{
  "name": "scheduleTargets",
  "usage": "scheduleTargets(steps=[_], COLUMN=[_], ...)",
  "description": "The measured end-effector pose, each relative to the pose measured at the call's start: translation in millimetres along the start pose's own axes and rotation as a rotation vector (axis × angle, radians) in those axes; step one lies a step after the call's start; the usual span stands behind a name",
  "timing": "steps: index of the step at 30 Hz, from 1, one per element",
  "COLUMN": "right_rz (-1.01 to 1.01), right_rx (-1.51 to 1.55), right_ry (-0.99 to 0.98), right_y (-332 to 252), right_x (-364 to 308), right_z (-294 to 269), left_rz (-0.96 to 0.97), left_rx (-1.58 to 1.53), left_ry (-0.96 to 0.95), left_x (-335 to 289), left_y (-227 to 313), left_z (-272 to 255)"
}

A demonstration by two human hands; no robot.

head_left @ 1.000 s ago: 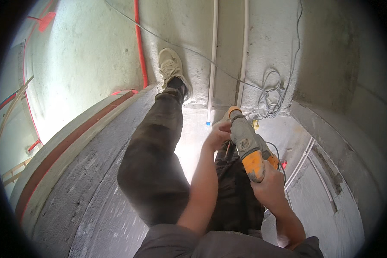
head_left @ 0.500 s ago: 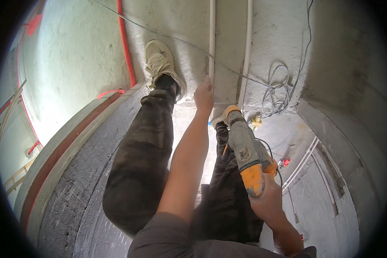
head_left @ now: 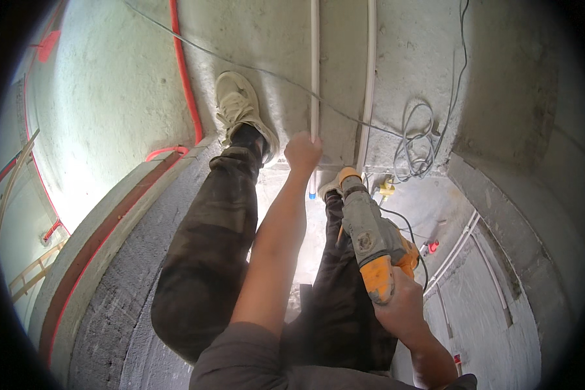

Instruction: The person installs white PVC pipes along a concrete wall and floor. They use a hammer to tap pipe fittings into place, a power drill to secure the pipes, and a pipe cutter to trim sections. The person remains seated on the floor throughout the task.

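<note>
My right hand (head_left: 402,304) is wrapped round the rear handle of a grey and orange rotary hammer drill (head_left: 363,221). The drill's orange-collared nose points away from me; I can make out no bit in it. My left arm reaches forward, and my left hand (head_left: 303,152) is closed at a thin white pipe (head_left: 315,71) on the floor. The fingers curl over the pipe, with their tips partly hidden. Below that hand the pipe shows again and finishes in a blue end (head_left: 312,195), near my right shoe (head_left: 329,187).
A second white pipe (head_left: 370,78) runs parallel on the right. A grey cable (head_left: 253,67) crosses both pipes to a loose coil (head_left: 415,146). Red conduit (head_left: 186,71) lies at the left, near my left shoe (head_left: 236,104). Rough block walls (head_left: 130,273) curve along the left side.
My left hand has gone from an extended finger at the pipe to a closed grip, shifting slightly nearer and left. The drill has dipped a little toward me, still in my right hand.
</note>
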State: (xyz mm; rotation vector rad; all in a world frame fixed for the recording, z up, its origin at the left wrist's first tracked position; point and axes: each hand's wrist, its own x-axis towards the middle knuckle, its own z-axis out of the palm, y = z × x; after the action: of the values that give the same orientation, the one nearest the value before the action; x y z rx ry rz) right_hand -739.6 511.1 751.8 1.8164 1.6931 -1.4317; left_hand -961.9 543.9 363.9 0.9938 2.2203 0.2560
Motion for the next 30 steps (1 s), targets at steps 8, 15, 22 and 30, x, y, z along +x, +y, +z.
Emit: scheduleTargets(steps=[8, 15, 22, 30], right_rz=[-0.004, -0.063, -0.163, -0.217], right_rx=[0.005, 0.026, 0.025, 0.011], right_ry=[-0.008, 0.049, 0.045, 0.024], right_y=[0.4, -2.4, -23.7, -53.1], right_x=[7.1, 11.4, 7.8, 13.3], right_z=[-2.2, -9.4, -17.4, -12.0], left_rz=[-0.014, -0.113, -0.199, -0.609], left_rx=[0.025, -0.032, -0.142, -1.133], left_ry=[-0.033, -0.095, 0.050, -0.235], left_x=[9.7, 18.9, -7.0, -162.2], left_y=[-10.4, -9.3, -8.7, 33.9], left_z=[3.5, 2.8, -1.5, -39.0])
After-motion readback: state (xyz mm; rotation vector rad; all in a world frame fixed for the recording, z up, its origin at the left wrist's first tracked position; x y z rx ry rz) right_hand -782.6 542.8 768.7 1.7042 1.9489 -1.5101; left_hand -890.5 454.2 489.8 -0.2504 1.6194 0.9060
